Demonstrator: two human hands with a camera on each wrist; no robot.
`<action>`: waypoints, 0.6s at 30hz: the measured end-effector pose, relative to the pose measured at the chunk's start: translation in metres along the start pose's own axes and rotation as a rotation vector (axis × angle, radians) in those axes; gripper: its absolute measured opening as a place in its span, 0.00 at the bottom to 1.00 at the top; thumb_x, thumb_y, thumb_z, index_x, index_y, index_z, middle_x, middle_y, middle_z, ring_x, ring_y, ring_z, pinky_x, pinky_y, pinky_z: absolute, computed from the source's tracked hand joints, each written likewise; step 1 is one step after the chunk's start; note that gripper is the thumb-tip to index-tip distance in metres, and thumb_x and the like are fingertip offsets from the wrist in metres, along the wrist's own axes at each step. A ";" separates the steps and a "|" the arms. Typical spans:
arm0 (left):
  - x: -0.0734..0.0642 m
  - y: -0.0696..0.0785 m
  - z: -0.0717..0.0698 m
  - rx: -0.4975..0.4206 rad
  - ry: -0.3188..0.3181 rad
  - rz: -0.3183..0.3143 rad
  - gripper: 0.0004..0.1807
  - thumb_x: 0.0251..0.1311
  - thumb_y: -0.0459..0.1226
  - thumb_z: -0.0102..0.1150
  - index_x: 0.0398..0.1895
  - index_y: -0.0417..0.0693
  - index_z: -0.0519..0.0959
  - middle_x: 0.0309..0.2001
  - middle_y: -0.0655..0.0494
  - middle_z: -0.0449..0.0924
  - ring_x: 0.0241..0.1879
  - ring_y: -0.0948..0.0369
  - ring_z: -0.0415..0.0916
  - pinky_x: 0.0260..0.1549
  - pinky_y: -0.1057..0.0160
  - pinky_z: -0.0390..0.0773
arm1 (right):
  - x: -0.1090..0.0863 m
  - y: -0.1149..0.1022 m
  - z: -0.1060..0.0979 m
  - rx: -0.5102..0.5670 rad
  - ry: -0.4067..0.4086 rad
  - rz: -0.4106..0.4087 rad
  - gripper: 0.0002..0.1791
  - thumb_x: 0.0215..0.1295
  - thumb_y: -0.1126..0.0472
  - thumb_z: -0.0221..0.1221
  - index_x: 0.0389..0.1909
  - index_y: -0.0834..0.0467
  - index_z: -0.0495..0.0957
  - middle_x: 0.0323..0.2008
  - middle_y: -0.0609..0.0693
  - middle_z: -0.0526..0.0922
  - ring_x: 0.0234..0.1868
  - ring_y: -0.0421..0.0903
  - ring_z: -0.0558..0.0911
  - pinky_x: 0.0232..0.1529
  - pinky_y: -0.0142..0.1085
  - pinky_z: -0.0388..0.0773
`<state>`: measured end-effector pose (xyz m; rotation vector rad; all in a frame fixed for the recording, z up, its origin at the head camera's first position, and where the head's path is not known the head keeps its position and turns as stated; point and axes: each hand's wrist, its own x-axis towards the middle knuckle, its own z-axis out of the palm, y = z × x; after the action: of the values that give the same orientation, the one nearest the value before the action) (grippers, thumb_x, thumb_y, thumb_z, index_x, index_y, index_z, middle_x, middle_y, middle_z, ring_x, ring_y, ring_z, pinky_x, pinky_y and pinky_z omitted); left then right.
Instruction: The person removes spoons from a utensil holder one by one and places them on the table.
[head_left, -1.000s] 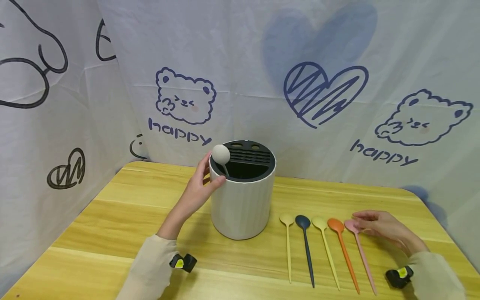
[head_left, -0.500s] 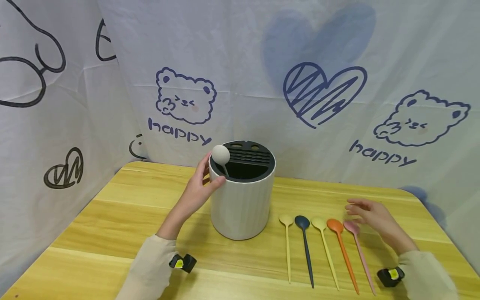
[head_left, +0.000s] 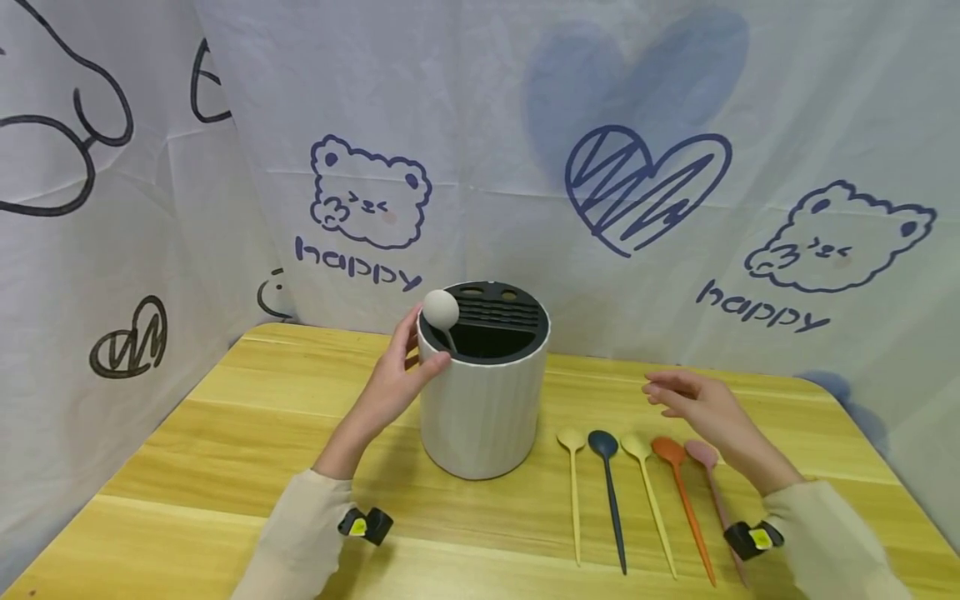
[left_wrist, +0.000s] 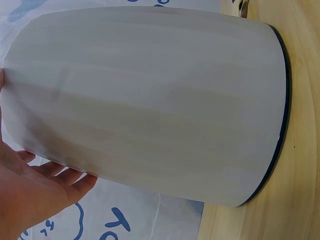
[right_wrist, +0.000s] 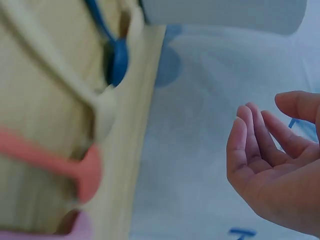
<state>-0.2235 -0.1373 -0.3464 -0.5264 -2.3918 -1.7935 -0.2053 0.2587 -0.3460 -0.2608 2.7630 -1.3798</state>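
Observation:
My left hand grips the left side of a white utensil holder, thumb near the front rim and fingers round the back. In the left wrist view its fingers lie along the holder's wall. A white spoon stands in the holder, bowl above the black slotted top. My right hand hangs in the air behind the spoons, fingers loosely bent and nothing in them. Below it lie a pink spoon, partly hidden by the wrist, and an orange spoon.
Left of the orange spoon, a pale yellow spoon, a dark blue spoon and another pale yellow spoon lie in a row. The wooden table ends at a printed white cloth.
My right hand has left the pink spoon, rising and moving left past the spoon bowls, empty. The left hand stays on the holder.

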 end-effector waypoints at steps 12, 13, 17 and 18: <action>0.000 0.001 -0.002 -0.003 0.002 -0.009 0.43 0.64 0.46 0.56 0.77 0.51 0.45 0.74 0.45 0.48 0.70 0.46 0.53 0.65 0.44 0.59 | 0.018 -0.069 0.009 0.020 -0.075 -0.097 0.25 0.72 0.53 0.53 0.62 0.65 0.71 0.56 0.61 0.77 0.54 0.55 0.77 0.53 0.46 0.77; 0.001 0.000 -0.002 -0.004 0.000 -0.009 0.43 0.64 0.46 0.56 0.77 0.51 0.45 0.74 0.45 0.49 0.70 0.46 0.53 0.65 0.44 0.59 | 0.020 -0.074 0.010 0.024 -0.082 -0.098 0.25 0.72 0.53 0.53 0.62 0.65 0.71 0.56 0.61 0.77 0.53 0.54 0.77 0.53 0.47 0.76; 0.002 0.000 -0.001 -0.010 -0.005 -0.010 0.43 0.64 0.46 0.56 0.77 0.52 0.46 0.74 0.46 0.49 0.70 0.46 0.53 0.65 0.44 0.59 | 0.025 -0.094 0.013 0.009 -0.095 -0.107 0.23 0.71 0.53 0.55 0.61 0.64 0.73 0.55 0.59 0.78 0.52 0.53 0.78 0.52 0.44 0.77; 0.002 0.001 -0.001 -0.012 -0.007 -0.011 0.43 0.64 0.45 0.56 0.77 0.52 0.46 0.74 0.46 0.49 0.70 0.46 0.53 0.65 0.44 0.59 | 0.026 -0.098 0.014 0.003 -0.099 -0.113 0.23 0.71 0.54 0.55 0.60 0.63 0.73 0.55 0.58 0.78 0.51 0.52 0.78 0.51 0.44 0.77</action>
<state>-0.2254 -0.1375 -0.3448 -0.5229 -2.3951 -1.8146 -0.2165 0.1853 -0.2749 -0.4782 2.7036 -1.3543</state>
